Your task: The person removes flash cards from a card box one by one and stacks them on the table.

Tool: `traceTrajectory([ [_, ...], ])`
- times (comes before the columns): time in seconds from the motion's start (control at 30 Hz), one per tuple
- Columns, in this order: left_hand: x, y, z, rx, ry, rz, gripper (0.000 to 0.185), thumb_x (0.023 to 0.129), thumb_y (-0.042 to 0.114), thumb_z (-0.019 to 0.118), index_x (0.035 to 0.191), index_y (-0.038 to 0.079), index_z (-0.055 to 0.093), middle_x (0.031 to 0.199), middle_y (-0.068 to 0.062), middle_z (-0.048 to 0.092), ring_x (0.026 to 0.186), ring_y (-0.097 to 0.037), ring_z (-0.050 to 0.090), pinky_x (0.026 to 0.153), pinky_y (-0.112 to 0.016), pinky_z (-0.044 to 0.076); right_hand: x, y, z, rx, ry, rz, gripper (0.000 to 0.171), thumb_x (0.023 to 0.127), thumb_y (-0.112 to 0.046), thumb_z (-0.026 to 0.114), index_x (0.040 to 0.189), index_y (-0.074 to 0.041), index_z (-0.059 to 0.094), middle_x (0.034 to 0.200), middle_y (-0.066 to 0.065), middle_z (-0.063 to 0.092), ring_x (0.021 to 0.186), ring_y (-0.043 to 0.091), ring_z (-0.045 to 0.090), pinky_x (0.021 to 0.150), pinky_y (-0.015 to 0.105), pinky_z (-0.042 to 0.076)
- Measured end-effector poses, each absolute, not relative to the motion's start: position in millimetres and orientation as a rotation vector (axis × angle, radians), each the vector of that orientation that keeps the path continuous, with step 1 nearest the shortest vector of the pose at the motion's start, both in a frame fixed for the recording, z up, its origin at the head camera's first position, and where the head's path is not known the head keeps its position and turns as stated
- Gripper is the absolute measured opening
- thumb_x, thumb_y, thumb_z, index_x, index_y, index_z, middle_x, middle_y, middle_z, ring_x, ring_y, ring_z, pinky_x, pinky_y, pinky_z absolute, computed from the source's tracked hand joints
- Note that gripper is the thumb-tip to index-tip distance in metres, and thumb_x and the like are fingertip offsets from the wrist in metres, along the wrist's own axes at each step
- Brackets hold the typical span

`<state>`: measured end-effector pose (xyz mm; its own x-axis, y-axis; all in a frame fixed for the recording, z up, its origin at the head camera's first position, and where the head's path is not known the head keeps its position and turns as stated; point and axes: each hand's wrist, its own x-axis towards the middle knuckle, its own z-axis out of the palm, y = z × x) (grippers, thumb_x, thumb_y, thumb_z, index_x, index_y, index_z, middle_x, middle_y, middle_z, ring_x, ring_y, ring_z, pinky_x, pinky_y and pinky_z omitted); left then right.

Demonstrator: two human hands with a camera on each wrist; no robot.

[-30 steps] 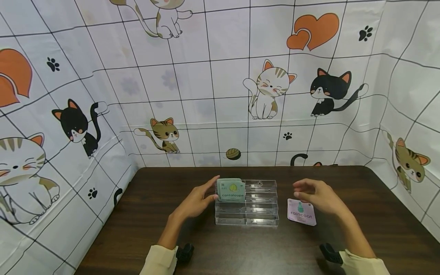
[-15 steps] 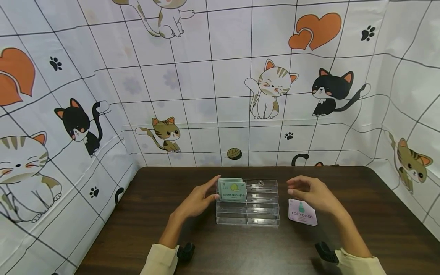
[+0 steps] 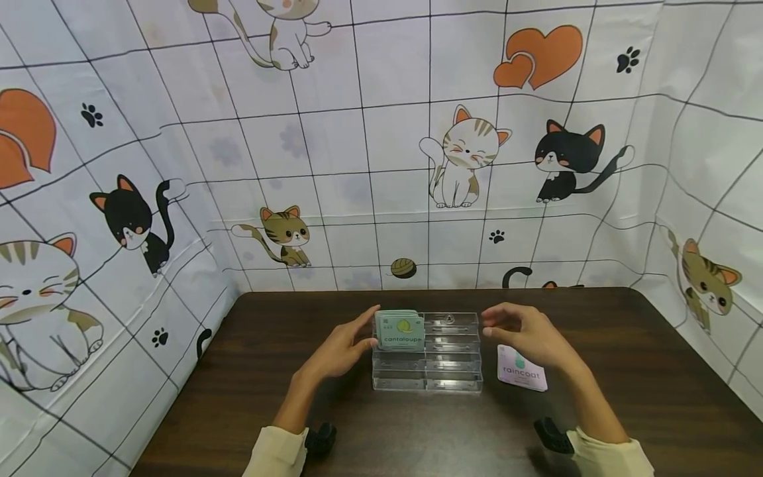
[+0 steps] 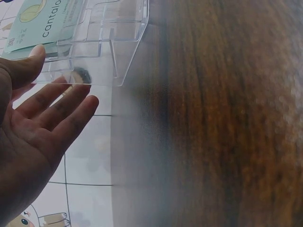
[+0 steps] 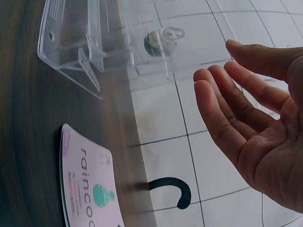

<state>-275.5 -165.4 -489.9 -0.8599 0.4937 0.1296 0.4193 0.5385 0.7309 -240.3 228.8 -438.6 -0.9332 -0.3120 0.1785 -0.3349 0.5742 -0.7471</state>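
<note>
Green "cantaloupe" cards point(image 3: 401, 329) stand in the clear acrylic tiered holder point(image 3: 426, 361); open left hand point(image 3: 342, 348) steadies them, open right hand point(image 3: 524, 334) hovers empty; pinch one card squarely.

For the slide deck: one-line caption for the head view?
Left hand touches cantaloupe cards in clear rack; right hand hovers above raincoat card.

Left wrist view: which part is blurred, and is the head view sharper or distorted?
Left wrist view: the dark wooden table is soft and smeared, while the clear acrylic card stand stays fairly sharp. Head view: sharp, evenly lit, but the grid lines bow from wide-angle distortion.
</note>
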Motion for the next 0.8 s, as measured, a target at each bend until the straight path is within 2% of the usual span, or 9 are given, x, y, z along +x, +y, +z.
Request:
traceTrajectory([
  [0.6,-274.5,-166.9,-487.9,0.818,2.681,1.232,0.073,0.108,0.019,0.065,0.171,0.018,0.029,0.161,-0.020,0.055,0.150,-0.044,0.051,0.121,-0.068,0.039,-245.8,199.1,-435.1,0.572,-2.760,1.443,0.030,0.102,-0.014,0.074,0.129,-0.001,0.071,0.116,0.010,0.077,0.104,0.019,0.074,0.083,0.024,0.059],
  [0.8,-275.4,-165.9,-490.2,0.803,2.677,1.228,0.073,0.108,0.019,0.065,0.172,0.021,0.029,0.162,-0.018,0.054,0.152,-0.042,0.050,0.122,-0.067,0.038,-248.5,189.6,-437.6,0.603,-2.754,1.450,0.029,0.101,-0.015,0.075,0.127,-0.001,0.072,0.117,0.013,0.078,0.104,0.019,0.074,0.084,0.025,0.059],
])
